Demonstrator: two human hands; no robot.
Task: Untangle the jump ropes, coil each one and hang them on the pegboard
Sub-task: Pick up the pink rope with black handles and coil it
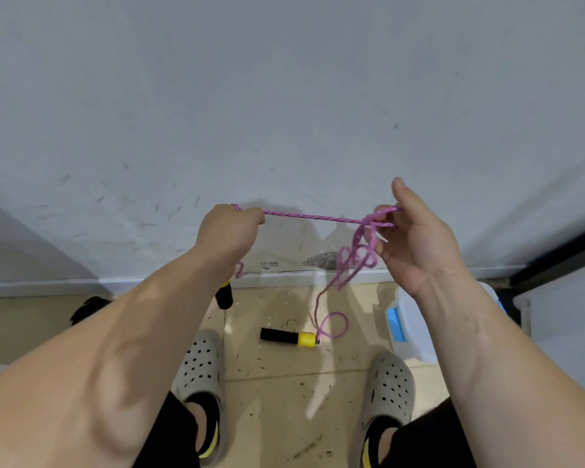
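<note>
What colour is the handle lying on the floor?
Black grip with a yellow end cap; the head view shows it clearly.

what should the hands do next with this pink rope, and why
Probably tease apart the snarl of loops hanging under the right hand, while the left hand holds the pink rope taut. The rope runs straight between the hands, but below the right it bunches up before dropping to the handle on the floor.

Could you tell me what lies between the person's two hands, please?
Head view: a straight stretch of pink jump rope runs from left hand to right hand.
</note>
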